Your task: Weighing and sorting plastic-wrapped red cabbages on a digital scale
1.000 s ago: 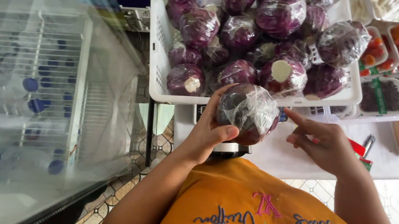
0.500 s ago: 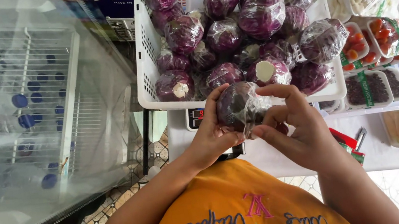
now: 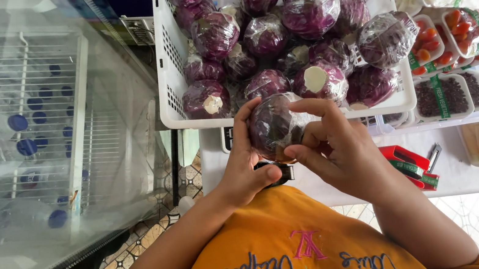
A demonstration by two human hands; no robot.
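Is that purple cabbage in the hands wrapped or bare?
Wrapped: the purple cabbage shows shiny, creased film; left hand and right hand grip it.

Our left hand (image 3: pixel 243 174) raised, fingers curled, thumb pointing right, our right hand (image 3: pixel 335 151) opposite, fingers bent inward, index finger arched on top, both forearms angled upward, converging.

Hands (image 3: pixel 292 158) hemmed in close at chest, both clasped round wrapped purple cabbage (image 3: pixel 274 127). Straight ahead: white crate (image 3: pixel 167 88) heaped with wrapped cabbages, rim just beyond fingertips, no gap between heads. Left: glass-fronted fridge (image 3: pixel 36 136) close, only narrow gap down to tiled floor (image 3: pixel 154 232) between it and crate. Right: white surface (image 3: pixel 473 174) has bare strip, but red-green tape dispenser (image 3: pixel 410 164) lies there; packed vegetable trays (image 3: pixel 450 94) crowd behind.
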